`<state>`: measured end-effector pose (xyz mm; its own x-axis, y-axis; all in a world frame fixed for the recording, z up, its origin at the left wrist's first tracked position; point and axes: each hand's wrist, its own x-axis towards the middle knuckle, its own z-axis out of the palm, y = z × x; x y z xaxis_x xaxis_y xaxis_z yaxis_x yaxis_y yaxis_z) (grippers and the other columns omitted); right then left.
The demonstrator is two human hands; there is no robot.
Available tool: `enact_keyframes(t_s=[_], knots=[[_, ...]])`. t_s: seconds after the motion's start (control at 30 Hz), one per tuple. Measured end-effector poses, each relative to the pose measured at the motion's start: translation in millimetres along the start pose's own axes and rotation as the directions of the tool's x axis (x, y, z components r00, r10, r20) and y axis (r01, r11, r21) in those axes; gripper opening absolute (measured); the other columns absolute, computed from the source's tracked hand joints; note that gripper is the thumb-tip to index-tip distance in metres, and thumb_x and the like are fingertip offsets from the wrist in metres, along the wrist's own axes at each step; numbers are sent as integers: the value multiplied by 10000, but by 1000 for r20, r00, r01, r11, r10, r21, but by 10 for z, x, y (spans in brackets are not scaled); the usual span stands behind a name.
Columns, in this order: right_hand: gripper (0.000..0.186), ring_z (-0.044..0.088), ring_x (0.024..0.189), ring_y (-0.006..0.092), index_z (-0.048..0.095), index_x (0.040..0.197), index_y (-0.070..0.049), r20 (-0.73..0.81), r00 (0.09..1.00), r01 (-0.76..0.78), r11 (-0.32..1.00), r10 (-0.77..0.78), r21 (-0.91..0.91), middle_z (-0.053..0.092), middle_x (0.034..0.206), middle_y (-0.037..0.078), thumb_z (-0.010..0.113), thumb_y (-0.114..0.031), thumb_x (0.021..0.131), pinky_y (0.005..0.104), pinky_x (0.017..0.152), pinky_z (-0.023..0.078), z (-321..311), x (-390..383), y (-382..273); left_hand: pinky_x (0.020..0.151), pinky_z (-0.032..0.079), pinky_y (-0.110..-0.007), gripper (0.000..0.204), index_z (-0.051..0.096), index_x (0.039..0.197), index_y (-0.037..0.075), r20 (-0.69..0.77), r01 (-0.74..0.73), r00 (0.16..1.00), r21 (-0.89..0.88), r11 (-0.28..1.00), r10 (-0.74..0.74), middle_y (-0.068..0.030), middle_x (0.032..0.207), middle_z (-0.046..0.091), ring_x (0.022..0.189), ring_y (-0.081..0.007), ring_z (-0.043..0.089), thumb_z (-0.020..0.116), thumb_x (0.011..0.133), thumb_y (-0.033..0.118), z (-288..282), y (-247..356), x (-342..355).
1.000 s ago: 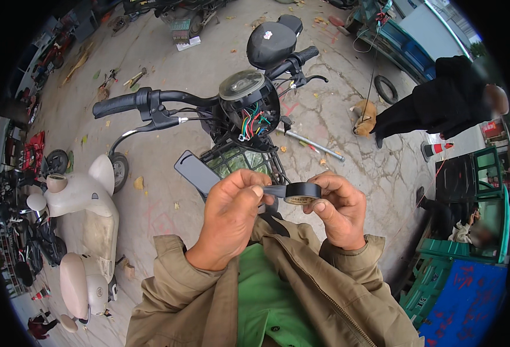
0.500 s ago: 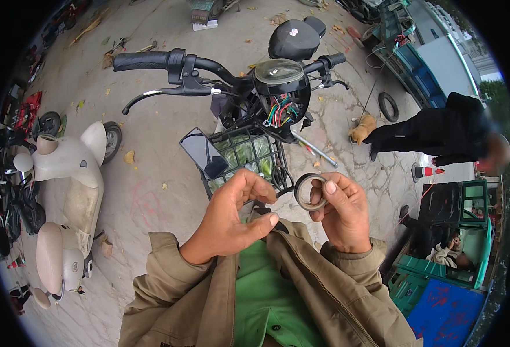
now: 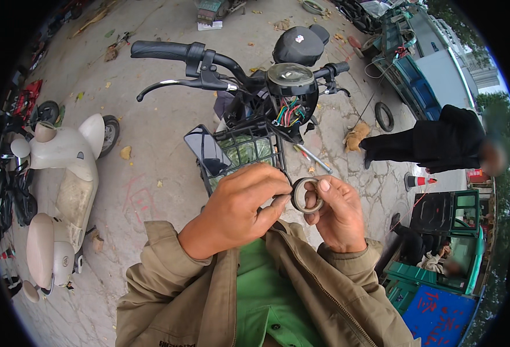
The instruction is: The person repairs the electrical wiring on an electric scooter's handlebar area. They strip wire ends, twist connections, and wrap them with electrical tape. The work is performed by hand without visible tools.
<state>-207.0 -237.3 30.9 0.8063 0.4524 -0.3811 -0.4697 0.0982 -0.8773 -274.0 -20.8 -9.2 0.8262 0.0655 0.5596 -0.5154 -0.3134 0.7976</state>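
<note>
My right hand (image 3: 340,211) is closed on a roll of black tape (image 3: 298,203), thumb and fingers gripping its ring from the right. My left hand (image 3: 240,202) has come against the roll's outer left edge, with thumb and fingertips drawn together in a pinch. Whether a loose end of tape lies between them is too small to see. Beyond my hands stands an electric bike's handlebar (image 3: 232,68). Its round headlamp housing (image 3: 292,89) is opened, and coloured wires (image 3: 290,113) spill out. A phone (image 3: 206,151) lies on the black front basket (image 3: 259,151), partly behind my left hand.
A pale scooter (image 3: 72,185) is parked at the left. On the right are a small dog (image 3: 357,136), a loose tyre (image 3: 384,117), a person in dark clothes (image 3: 426,140), a traffic cone (image 3: 419,181) and a green vehicle (image 3: 466,231) with somebody beside it.
My left hand has moved right to the tape roll, and its fingers, apart before, are now pinched together. My right hand still holds the roll. The view has shifted slightly.
</note>
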Motion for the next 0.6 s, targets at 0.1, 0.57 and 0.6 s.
enact_keyframes(t_s=[0.1, 0.57, 0.6], knots=[[285, 667, 615, 146, 718, 1093, 40, 8, 1000, -1, 999, 1, 44, 729, 864, 95, 710, -245, 1075, 262, 565, 554, 27, 8, 42, 744, 578, -391, 219, 730, 1038, -26, 10, -25, 1000, 41, 999, 24, -155, 1008, 733, 860, -320, 730, 814, 838, -49, -37, -18, -19], [290, 666, 679, 132, 691, 1077, 12, 63, 997, 37, 998, -41, 57, 726, 910, 91, 699, -277, 1097, 251, 630, 563, 216, 107, 292, 753, 544, -426, 205, 669, 948, 8, -57, -44, 997, 245, 969, 60, -123, 918, 682, 821, -327, 672, 796, 795, -44, -174, -6, -101], [308, 660, 694, 130, 675, 1118, 15, 90, 995, 48, 998, -52, 51, 725, 933, 90, 690, -292, 1104, 249, 649, 550, 259, 130, 353, 732, 547, -418, 203, 672, 939, 3, -79, -35, 995, 272, 962, 58, -127, 912, 691, 811, -326, 680, 796, 788, -52, -205, -25, -128]])
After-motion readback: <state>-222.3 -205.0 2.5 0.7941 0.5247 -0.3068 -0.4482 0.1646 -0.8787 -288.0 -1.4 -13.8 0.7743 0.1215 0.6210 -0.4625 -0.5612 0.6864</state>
